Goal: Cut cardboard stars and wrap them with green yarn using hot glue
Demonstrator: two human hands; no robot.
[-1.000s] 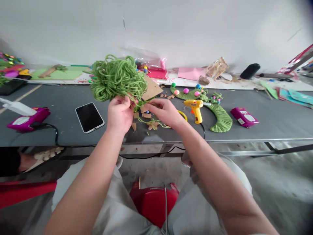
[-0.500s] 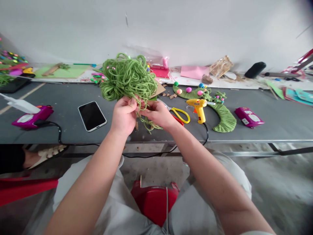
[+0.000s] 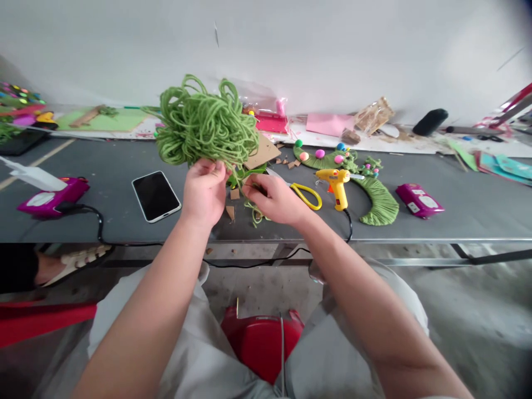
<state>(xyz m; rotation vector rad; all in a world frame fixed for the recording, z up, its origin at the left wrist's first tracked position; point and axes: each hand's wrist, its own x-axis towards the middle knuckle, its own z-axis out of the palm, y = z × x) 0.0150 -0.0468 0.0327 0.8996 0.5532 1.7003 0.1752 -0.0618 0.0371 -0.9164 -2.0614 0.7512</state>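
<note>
A big loose tangle of green yarn point(image 3: 205, 124) hangs over the grey table, gripped at its lower edge by my left hand point(image 3: 204, 191). To its right, my right hand point(image 3: 274, 198) is closed with fingertips pinched on a strand of the yarn. Below the hands a few yarn loops lie on the table. Partly behind my right hand are scissors with yellow handles point(image 3: 307, 196). A yellow glue gun point(image 3: 337, 185) rests beside a green yarn-wrapped curved piece point(image 3: 380, 202), which has coloured pompoms toward its back.
On the grey table point(image 3: 477, 205) are a phone point(image 3: 156, 196), a purple tissue pack point(image 3: 419, 200), another purple pack point(image 3: 54, 200) at left, a black cord and cardboard point(image 3: 261, 152). A person's foot point(image 3: 78, 263) shows at lower left.
The yarn tangle and my left hand have moved left and slightly up. My right hand has drawn apart from my left, uncovering cardboard and green leaf-like material between them.
</note>
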